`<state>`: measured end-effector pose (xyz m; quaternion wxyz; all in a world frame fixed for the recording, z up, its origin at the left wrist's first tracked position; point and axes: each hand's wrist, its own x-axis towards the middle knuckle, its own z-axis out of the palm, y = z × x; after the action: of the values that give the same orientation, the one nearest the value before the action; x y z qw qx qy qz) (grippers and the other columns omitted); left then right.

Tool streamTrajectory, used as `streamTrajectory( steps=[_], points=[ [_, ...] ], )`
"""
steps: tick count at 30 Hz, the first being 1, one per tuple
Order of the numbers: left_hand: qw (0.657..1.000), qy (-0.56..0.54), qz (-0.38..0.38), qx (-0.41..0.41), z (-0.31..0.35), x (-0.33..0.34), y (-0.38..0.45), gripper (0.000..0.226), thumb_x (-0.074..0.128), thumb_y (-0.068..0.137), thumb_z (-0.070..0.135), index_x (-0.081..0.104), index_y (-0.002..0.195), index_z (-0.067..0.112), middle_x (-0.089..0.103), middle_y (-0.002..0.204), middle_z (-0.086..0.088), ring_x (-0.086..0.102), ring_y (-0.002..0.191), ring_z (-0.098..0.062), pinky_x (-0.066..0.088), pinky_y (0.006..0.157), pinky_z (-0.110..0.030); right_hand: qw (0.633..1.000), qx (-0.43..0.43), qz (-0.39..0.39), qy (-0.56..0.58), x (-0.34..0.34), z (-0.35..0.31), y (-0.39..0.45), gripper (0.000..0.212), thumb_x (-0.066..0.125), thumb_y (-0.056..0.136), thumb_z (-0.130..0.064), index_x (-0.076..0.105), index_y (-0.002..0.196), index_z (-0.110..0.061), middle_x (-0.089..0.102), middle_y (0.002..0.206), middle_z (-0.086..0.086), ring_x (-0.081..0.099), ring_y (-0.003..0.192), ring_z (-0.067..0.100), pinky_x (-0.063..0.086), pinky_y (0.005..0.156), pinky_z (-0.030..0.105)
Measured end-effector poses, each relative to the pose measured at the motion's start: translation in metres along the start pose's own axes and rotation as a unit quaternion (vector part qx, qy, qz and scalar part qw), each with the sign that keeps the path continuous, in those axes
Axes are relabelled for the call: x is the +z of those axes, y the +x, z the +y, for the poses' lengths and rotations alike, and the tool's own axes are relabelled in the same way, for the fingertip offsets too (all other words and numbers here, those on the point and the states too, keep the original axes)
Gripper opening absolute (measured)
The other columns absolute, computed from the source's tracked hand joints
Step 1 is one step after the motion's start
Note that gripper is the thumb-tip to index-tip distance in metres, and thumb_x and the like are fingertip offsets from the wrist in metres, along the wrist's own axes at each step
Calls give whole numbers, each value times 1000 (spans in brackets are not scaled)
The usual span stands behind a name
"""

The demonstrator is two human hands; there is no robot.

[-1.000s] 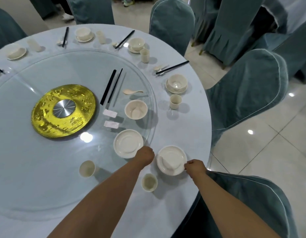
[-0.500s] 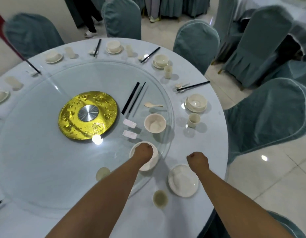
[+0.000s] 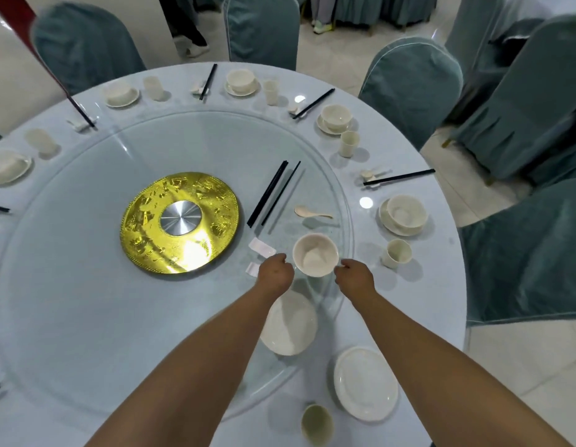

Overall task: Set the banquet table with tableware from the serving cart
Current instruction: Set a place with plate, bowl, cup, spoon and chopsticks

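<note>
A cream bowl [image 3: 315, 254] stands on the glass turntable [image 3: 86, 317], near its right rim. My left hand [image 3: 275, 274] is at the bowl's left side and my right hand [image 3: 354, 279] at its right side, both with curled fingers seen from behind. Whether either hand grips the bowl is hidden. Under my left forearm lies a cream plate [image 3: 290, 324] on the glass. A second plate [image 3: 365, 383] and a small cup [image 3: 316, 424] sit on the tablecloth close to me. A spoon [image 3: 312, 212], black chopsticks [image 3: 270, 195] and two white rests [image 3: 262, 247] lie beyond the bowl.
A gold disc [image 3: 180, 221] marks the turntable's centre. Set places with bowls, cups and chopsticks ring the table edge; the nearest are a bowl on a saucer [image 3: 403, 214] and a cup [image 3: 396, 253]. Covered chairs [image 3: 522, 253] stand around, and a person's legs show at the far side.
My left hand left the plate on the glass and my right hand left the nearer plate. Both moved forward to the sides of the bowl. The view shifted forward.
</note>
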<state>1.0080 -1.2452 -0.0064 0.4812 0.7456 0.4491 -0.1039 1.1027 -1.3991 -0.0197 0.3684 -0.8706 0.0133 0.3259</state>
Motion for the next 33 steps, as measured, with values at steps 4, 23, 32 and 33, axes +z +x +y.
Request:
streamTrajectory(
  steps=[4, 23, 32, 33],
  points=[
    [1000, -9, -13, -6, 8, 9, 19, 46, 42, 95, 16, 49, 140, 7, 48, 145, -14, 47, 131, -34, 41, 109, -44, 999, 18, -19, 28, 9, -10, 18, 50, 49, 94, -16, 47, 142, -6, 56, 137, 16, 56, 124, 33, 43, 108, 46],
    [997, 34, 47, 42, 22, 10, 11, 25, 46, 91, 11, 59, 99, -10, 60, 103, -27, 59, 101, -42, 46, 80, -37, 993, -43, 48, -96, 12, -24, 2, 39, 46, 91, -12, 33, 54, -10, 38, 54, 2, 35, 50, 14, 25, 47, 26],
    [997, 44, 42, 43, 29, 9, 0, 23, 47, 91, 12, 60, 84, -5, 64, 106, -28, 58, 103, -40, 47, 89, -42, 994, -26, 38, -97, 5, -25, -4, 40, 46, 88, -10, 29, 52, -12, 32, 50, 1, 29, 48, 15, 23, 47, 27],
    [997, 51, 33, 45, 30, 10, -1, 24, 47, 92, 14, 60, 81, -4, 65, 103, -26, 60, 101, -39, 47, 85, -40, 994, -21, 39, -101, 4, -25, -3, 40, 47, 88, -10, 29, 52, -12, 32, 50, 2, 30, 48, 15, 23, 47, 27]
  ],
)
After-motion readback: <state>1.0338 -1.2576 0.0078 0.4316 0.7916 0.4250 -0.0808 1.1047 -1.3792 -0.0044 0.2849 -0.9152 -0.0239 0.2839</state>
